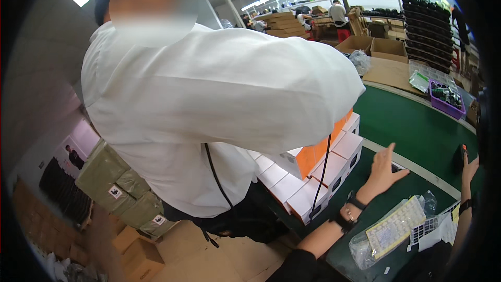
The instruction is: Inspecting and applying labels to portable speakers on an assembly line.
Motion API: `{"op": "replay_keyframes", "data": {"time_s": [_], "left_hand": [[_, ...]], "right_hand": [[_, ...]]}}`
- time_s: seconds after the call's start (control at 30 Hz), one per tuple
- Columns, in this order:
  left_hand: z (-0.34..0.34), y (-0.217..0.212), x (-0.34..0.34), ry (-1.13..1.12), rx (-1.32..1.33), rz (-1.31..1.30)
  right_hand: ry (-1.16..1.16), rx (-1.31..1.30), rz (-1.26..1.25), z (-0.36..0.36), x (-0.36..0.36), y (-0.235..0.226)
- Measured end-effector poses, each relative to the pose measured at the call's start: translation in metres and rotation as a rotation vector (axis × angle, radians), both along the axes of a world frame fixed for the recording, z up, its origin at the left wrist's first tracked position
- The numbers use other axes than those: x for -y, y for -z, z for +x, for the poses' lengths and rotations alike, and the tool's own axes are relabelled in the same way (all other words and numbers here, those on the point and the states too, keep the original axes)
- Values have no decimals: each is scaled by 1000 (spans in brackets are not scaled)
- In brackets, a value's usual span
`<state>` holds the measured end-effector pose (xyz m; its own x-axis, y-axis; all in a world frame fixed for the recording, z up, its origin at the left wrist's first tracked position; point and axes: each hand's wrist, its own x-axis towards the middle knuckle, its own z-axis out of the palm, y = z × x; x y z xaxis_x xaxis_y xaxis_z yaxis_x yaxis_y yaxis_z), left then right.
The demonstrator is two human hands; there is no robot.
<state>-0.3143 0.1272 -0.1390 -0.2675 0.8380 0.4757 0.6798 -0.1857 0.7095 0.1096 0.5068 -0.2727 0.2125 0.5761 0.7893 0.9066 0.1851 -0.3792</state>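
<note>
My left hand (382, 175) is open over the green table, thumb and forefinger spread apart, with nothing in its grasp. A small dark flat object (397, 167) shows just behind its fingers, partly hidden. At the right rim, my right hand (470, 169) is closed around a black object with a red end (460, 159), whose kind I cannot make out. Nearer me lies a clear plastic bag (361, 248) with a yellow-edged printed sheet (396, 227). Beside it is a sheet with a black grid (421, 231) and white paper pieces.
A co-worker in a white shirt (209, 89) stands close at left, one arm reaching across stacked white boxes (292, 185) and an orange box (315, 157). A purple basket (446, 107) of small parts sits beyond the green tabletop (399, 120). Open cartons (389, 49) stand farther back.
</note>
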Motion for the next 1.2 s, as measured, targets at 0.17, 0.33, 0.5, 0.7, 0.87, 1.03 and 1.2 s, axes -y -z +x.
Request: {"op": "replay_keyframes", "data": {"time_s": [0.17,0.33,0.5,0.7,0.87,1.03,1.2], "left_hand": [[19,26,-30,-224,-269,-490],[30,14,-25,-332,-406,-498],[-6,23,-14,-190,-350,-450],[94,-27,35,675,1048,-92],[161,-60,87,828,1172,-140],[175,-77,107,879,1183,-170],[161,-84,105,936,927,-217]], "right_hand": [[-507,-134,17,-25,187,-111],[-622,-158,-123,-70,402,-211],[-712,-248,-197,-66,467,-219],[-821,-286,-243,-72,495,-199],[-937,-317,-55,-106,487,-192],[-968,-440,-72,-99,488,-201],[-1194,-404,-66,-81,496,-217]]}}
